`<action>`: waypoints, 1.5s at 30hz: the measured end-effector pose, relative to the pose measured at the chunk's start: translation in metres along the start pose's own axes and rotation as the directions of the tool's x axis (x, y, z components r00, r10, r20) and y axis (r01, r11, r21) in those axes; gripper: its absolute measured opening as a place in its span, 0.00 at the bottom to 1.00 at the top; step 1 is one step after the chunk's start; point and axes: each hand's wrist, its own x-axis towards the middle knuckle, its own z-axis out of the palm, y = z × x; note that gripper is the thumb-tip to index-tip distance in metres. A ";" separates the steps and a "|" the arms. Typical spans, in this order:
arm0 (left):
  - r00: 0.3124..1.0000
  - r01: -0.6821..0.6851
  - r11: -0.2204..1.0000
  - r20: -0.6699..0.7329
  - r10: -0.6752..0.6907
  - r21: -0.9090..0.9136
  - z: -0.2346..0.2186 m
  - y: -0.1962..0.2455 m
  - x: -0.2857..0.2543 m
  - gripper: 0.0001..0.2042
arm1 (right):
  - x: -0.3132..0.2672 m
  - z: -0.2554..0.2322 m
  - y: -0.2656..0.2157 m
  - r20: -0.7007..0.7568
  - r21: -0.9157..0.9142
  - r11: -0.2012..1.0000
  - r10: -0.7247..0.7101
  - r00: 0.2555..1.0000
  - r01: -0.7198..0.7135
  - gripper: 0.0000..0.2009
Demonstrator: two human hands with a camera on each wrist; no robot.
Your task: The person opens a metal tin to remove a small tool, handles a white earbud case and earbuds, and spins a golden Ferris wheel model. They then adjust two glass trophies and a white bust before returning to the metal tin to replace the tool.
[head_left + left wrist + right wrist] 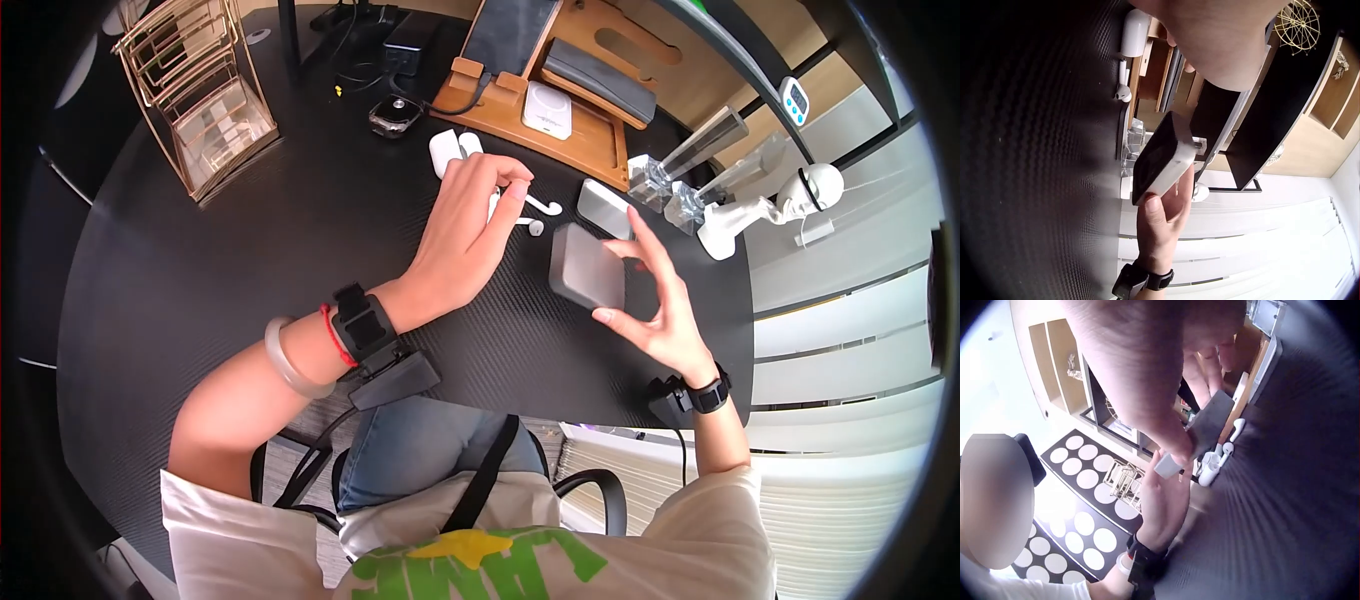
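Observation:
My right hand (665, 310) grips a grey box-shaped block with rounded corners (588, 268), thumb at its near edge and fingers at the far one. In the left wrist view the block (1175, 156) shows a dark face and a pale silver side. My left hand (465, 225) hovers left of it with fingers loosely bent, thumb and forefinger tips close together. Just beyond that hand is a white earbud case (445, 155), partly covered by it. Two white earbuds (1238, 428) lie on the black table near the case.
A second silver rounded block (605, 208) lies behind the held one. Farther back stands a wooden desk organizer (590, 150); clear stands (685, 200) and a white figure-like stand (720, 230) are at right. A wire rack (215, 130) and a watch (395, 115) are farther left.

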 end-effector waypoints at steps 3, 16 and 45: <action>0.998 -0.007 0.996 -0.062 0.002 -0.088 0.006 -0.003 0.000 0.07 | -0.004 0.006 0.001 0.203 -0.128 0.992 0.004 0.979 0.022 0.52; 0.996 -0.046 0.986 0.064 0.057 -0.162 -0.006 0.011 0.002 0.12 | 0.020 0.005 0.003 0.184 0.598 0.774 0.121 0.975 -0.209 0.36; 0.966 0.053 0.993 0.257 -0.025 -0.101 0.011 0.015 -0.009 0.40 | 0.011 0.060 0.004 -0.079 0.645 0.764 0.066 0.995 0.001 0.33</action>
